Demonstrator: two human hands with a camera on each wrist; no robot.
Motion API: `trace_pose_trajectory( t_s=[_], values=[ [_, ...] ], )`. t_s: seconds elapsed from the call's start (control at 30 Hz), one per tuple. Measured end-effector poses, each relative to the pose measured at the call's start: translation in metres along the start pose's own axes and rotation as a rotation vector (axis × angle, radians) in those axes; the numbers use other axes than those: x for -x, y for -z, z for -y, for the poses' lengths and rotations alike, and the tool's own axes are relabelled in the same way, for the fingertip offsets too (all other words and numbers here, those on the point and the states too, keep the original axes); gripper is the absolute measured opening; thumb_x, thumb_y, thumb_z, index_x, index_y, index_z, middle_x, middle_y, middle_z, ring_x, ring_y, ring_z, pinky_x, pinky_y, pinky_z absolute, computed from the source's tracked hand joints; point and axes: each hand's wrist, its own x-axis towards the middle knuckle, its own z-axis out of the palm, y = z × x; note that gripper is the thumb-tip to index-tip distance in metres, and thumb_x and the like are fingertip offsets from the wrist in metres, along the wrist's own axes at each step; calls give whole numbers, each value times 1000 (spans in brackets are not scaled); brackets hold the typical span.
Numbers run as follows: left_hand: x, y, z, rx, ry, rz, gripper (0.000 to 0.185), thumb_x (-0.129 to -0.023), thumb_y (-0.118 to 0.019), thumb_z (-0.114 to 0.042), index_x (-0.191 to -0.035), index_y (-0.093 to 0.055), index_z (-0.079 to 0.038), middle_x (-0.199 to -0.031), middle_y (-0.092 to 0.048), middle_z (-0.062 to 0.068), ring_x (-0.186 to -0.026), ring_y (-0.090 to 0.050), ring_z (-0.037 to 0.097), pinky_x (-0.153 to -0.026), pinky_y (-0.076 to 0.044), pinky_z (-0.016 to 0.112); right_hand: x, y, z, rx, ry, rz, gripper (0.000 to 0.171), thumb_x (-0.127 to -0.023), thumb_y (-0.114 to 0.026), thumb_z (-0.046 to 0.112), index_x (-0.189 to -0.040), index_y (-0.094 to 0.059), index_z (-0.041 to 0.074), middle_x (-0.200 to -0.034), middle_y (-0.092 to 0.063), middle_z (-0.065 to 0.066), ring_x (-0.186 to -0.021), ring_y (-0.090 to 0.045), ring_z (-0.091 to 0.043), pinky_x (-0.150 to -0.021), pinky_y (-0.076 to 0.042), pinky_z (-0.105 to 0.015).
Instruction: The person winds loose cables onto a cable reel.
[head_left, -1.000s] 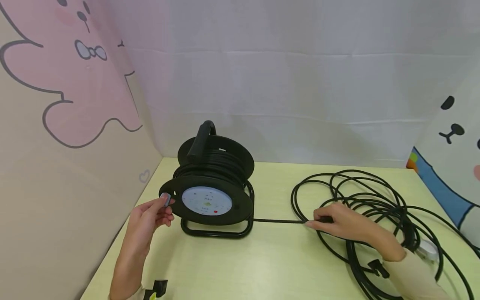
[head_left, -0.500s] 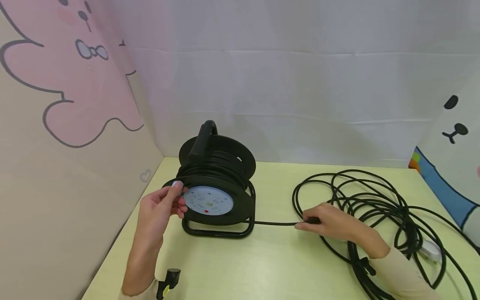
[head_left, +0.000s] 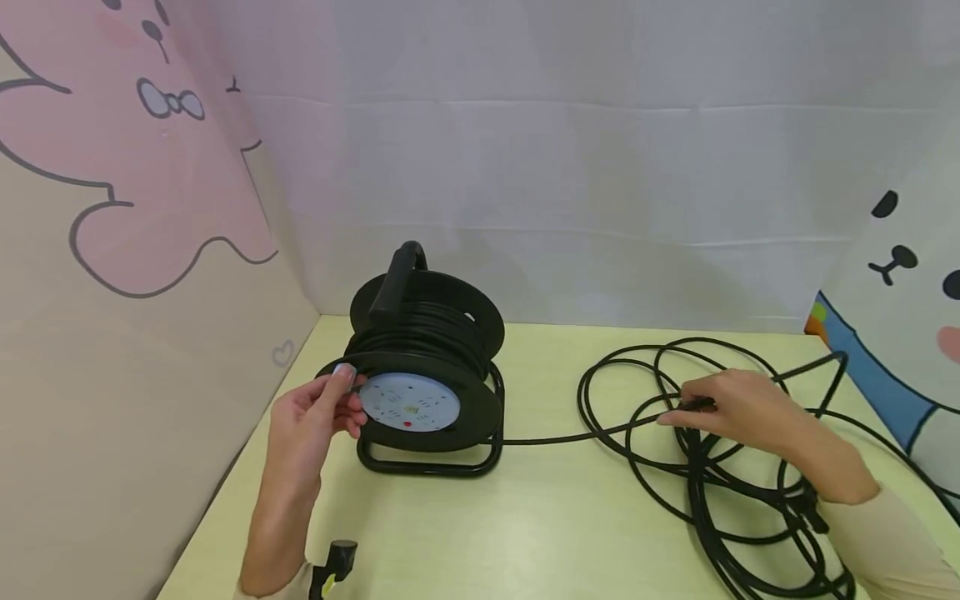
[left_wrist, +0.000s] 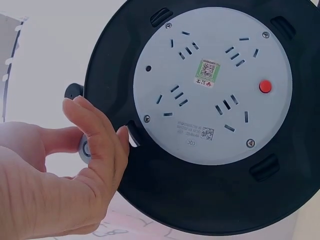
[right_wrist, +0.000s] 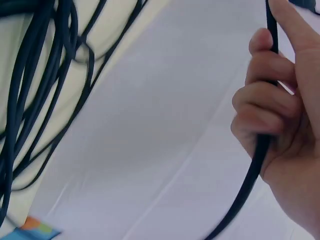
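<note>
A black cable reel (head_left: 480,408) stands on the table, its round light-grey socket panel (left_wrist: 212,85) facing me. My left hand (head_left: 303,429) is at the left of the reel's front flange, thumb and fingers pinching a small grey piece (left_wrist: 84,149) at its edge. From the reel's lower right, black cable (head_left: 543,441) runs rightward to my right hand (head_left: 742,408). That hand's fingers curl round the cable, as the right wrist view also shows. More cable (right_wrist: 250,172) trails out below the palm. Several windings (head_left: 431,327) sit on the drum.
Loose cable loops (head_left: 600,417) lie in a tangle on the right of the pale yellow table (head_left: 555,508), around and beneath my right hand. A white curtain (head_left: 555,208) hangs behind the table, and a cartoon-printed sheet (head_left: 150,350) rises on the left.
The left hand has gone up and right with the flange, and the panel's red button has turned clockwise. The right hand moved left along the table, then back right, raising cable behind it.
</note>
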Motion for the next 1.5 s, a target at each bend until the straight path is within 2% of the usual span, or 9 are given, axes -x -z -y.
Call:
trace_pose_trajectory(
  t_s=[0.1, 0.2, 0.33, 0.5, 0.67, 0.97, 1.13, 1.33, 1.5],
  values=[
    [0, 1, -1, -7, 2, 3, 42, -104, -63, -28, -106, -67, 14, -70, -62, 3, -57, -61, 14, -53, -55, 22, 16, 15, -14, 35, -79, -25, 29, -85, -83, 40, -71, -60, 30, -57, -41, 23, -49, -31, 4, -48, -29, -21],
    [0, -1, -2, -27, 5, 4, 43, -104, -63, -29, -108, -67, 14, -70, -62, 3, -58, -62, 15, -53, -55, 22, 37, 28, -25, 5, -200, -38, 30, -88, -81, 35, -68, -59, 31, -56, -40, 20, -50, -32, 1, -51, -28, -23],
    [3, -5, -6, -66, 3, -1, 44, -105, -62, -29, -110, -66, 15, -69, -62, 2, -57, -63, 15, -54, -56, 22, 56, 32, -31, -61, -261, -46, 35, -91, -79, 27, -66, -55, 33, -55, -34, 19, -49, -30, 0, -51, -25, -24],
    [6, -16, -8, -107, -41, 22, 37, -105, -62, -24, -107, -66, 13, -69, -62, 4, -56, -61, 15, -54, -56, 23, 59, 26, -26, -115, -235, -14, 31, -91, -79, 23, -70, -59, 32, -56, -36, 20, -50, -29, 2, -50, -27, -23],
    [11, -27, -10, -128, -95, 77, 30, -104, -64, -18, -97, -65, 12, -68, -62, 9, -52, -59, 17, -53, -57, 26, 48, 18, -17, -196, -229, 37, 26, -94, -77, 23, -74, -61, 29, -59, -37, 18, -53, -29, 2, -50, -27, -24],
    [17, -47, -8, -93, -140, 151, 29, -103, -64, -14, -90, -63, 12, -67, -61, 12, -50, -59, 17, -52, -57, 27, 33, 5, -9, -249, -148, 11, 28, -94, -76, 18, -75, -59, 29, -59, -34, 21, -52, -26, 3, -47, -27, -22],
    [19, -58, -3, -98, -163, 196, 30, -103, -64, -14, -88, -64, 12, -66, -61, 12, -51, -61, 19, -52, -57, 25, 26, -2, -5, -258, -150, 8, 29, -95, -75, 20, -74, -59, 31, -60, -35, 21, -53, -27, 3, -49, -28, -22],
    [24, -75, 6, -103, -130, 269, 28, -103, -64, -15, -89, -64, 10, -67, -62, 14, -53, -63, 19, -52, -56, 24, 14, -10, 4, -290, -142, 55, 25, -97, -73, 24, -76, -60, 30, -62, -41, 19, -54, -30, 2, -51, -31, -22],
    [29, -89, 20, -77, -82, 339, 27, -103, -63, -15, -91, -65, 8, -66, -62, 12, -52, -59, 17, -51, -54, 22, 4, -20, 14, -321, -69, 80, 23, -98, -72, 24, -79, -61, 32, -62, -37, 22, -53, -32, 4, -50, -32, -22]
  ],
)
